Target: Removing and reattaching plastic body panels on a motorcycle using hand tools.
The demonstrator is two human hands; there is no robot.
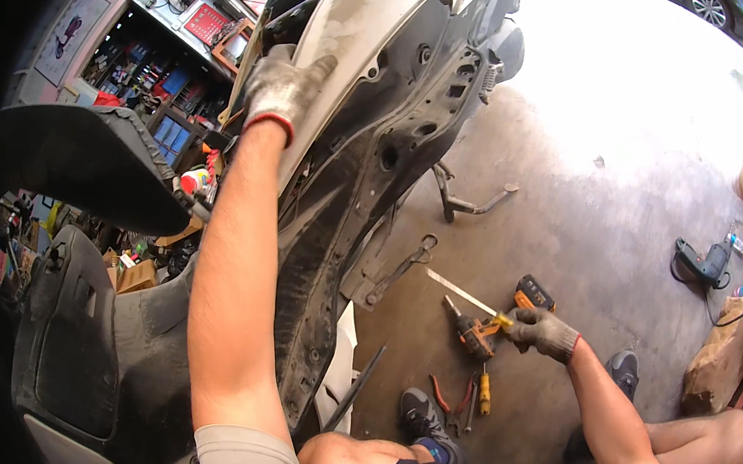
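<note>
Left hand [284, 88], gloved, raised high with the arm straight; its fingers [313, 69] curl over the edge of a pale scooter panel [369, 17], gripping it. The panel lies under the fingertips and runs up and to the right from them; below it sits the dark inner frame [366, 170] of the scooter.

Right hand [540, 330], gloved, held low over the concrete floor [584, 211]. Its fingers are closed around the yellow handle of a screwdriver [472, 299], whose shaft points up and to the left, out beyond the knuckles.

Just beside this hand on the floor: an orange-and-black power drill [473, 334] to its left and a battery pack [534, 292] just above it. Nearer the person's shoe [423, 410] lie pliers [441, 393] with red grips and a second screwdriver [484, 391]. A long wrench [402, 269] rests close under the frame. Well apart, at the right, lies another drill [705, 262] with a cable.
</note>
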